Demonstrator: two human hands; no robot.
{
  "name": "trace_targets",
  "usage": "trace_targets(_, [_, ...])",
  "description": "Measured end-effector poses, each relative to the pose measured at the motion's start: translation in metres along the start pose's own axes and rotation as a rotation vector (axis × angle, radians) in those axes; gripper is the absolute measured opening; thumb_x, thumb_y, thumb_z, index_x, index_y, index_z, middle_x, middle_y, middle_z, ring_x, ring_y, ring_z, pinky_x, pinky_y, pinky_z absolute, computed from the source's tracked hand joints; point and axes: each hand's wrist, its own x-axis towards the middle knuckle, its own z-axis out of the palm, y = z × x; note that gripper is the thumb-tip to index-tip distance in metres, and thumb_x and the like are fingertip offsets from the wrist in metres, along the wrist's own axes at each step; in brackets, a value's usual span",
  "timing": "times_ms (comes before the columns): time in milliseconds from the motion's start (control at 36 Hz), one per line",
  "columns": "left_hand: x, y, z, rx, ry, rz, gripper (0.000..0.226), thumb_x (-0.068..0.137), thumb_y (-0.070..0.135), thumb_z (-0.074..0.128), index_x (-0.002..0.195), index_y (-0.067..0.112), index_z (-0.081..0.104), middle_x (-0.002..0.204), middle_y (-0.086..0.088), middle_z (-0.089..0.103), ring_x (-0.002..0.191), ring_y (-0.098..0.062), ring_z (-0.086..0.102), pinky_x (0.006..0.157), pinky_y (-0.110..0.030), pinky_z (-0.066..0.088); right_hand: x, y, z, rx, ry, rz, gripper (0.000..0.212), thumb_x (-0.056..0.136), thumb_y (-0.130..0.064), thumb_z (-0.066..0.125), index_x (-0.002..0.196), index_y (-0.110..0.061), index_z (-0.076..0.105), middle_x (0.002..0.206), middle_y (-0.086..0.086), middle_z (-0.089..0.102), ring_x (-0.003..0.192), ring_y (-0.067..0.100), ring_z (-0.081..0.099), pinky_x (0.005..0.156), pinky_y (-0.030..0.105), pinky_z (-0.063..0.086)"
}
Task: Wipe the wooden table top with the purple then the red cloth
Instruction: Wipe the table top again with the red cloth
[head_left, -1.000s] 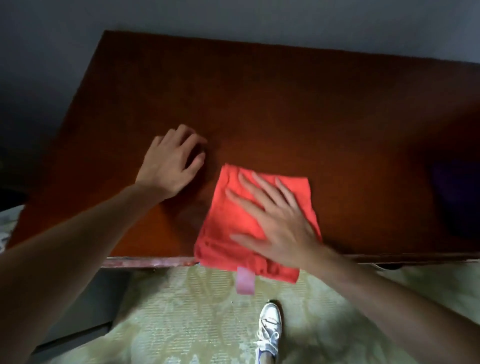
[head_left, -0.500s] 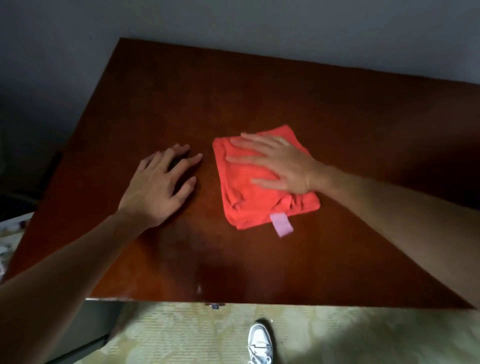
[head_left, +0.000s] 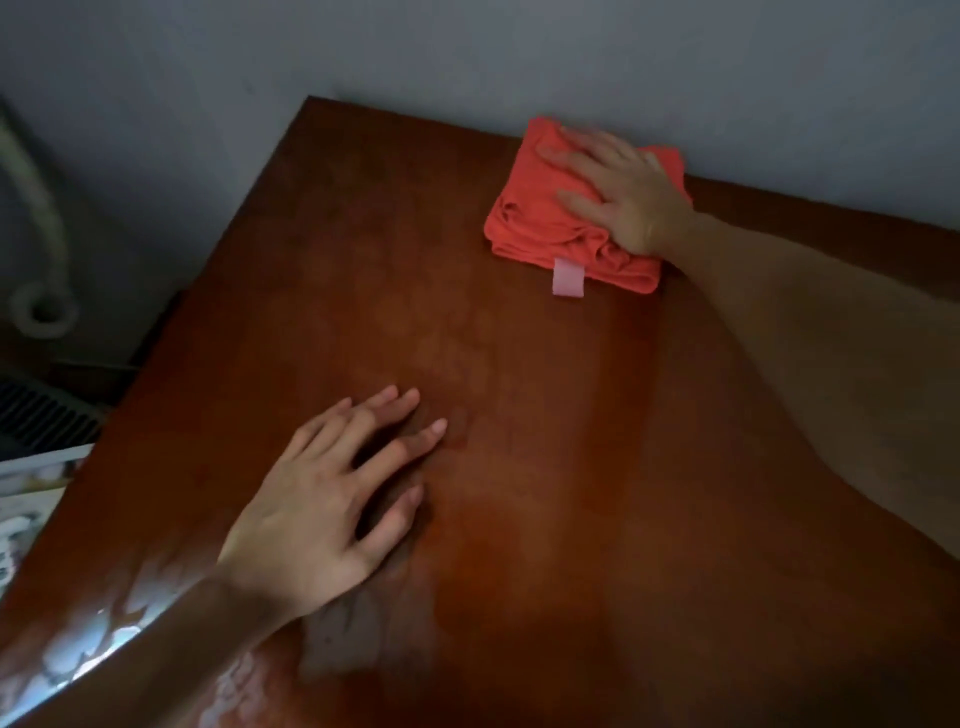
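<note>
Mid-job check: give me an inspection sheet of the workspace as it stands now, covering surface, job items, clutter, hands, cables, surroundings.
Surface: wooden table top, dark and glossy, with glare at the near left edge.
Job's things: red cloth, folded, at the far edge by the wall, its pink tag pointing toward the person. Purple cloth not in view.
Clutter: nothing seen on the table.
Hands: right hand presses flat on the red cloth; left hand rests on the bare wood, fingers spread.
Cables: nothing seen.
Surroundings: grey wall; pale pipe at left.

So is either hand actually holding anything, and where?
Nothing is gripped. The right hand presses flat on top of the red cloth; the left hand rests open on the table.
</note>
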Motion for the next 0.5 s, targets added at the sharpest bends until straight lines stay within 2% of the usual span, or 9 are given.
trace_targets(139, [-0.001,-0.001,0.002,0.000,0.031,0.009,0.053,0.100,0.048,0.042,0.150,0.031,0.044,0.158,0.003,0.038,0.152,-0.012,0.024,0.123,-0.038,0.017,0.002,-0.009,0.005,0.036,0.053,0.154,0.078,0.087,-0.075,0.019,0.157,-0.043,0.030,0.169,-0.004,0.024,0.156,0.021,0.018,0.122,0.045,0.017])
trace_targets(250, [-0.002,-0.001,0.002,0.007,0.042,0.021,0.054,0.099,0.050,0.040,0.150,0.032,0.043,0.158,0.003,0.037,0.152,-0.013,0.024,0.124,-0.034,0.013,-0.017,-0.032,0.013,0.022,0.093,0.299,0.063,0.102,-0.065,0.032,0.159,-0.039,0.028,0.171,-0.004,0.017,0.158,0.020,0.011,0.125,0.044,0.008])
trace_targets(417, [-0.003,0.000,0.001,-0.050,0.092,0.027,0.053,0.098,0.055,0.037,0.142,0.028,0.049,0.149,0.000,0.042,0.144,-0.019,0.035,0.117,-0.035,0.020,-0.082,-0.099,0.026,0.013,0.091,0.350,0.064,0.102,-0.065,0.033,0.160,-0.040,0.024,0.172,-0.004,0.013,0.159,0.019,0.005,0.126,0.045,0.007])
trace_targets(500, [-0.005,0.000,-0.002,-0.176,0.194,-0.018,0.047,0.097,0.051,0.043,0.127,0.017,0.055,0.133,-0.005,0.048,0.126,-0.025,0.049,0.106,-0.042,0.037,-0.128,-0.145,0.036,-0.005,0.084,0.336,0.069,0.097,-0.069,0.027,0.160,-0.040,0.023,0.172,-0.004,0.014,0.159,0.019,0.006,0.126,0.045,0.008])
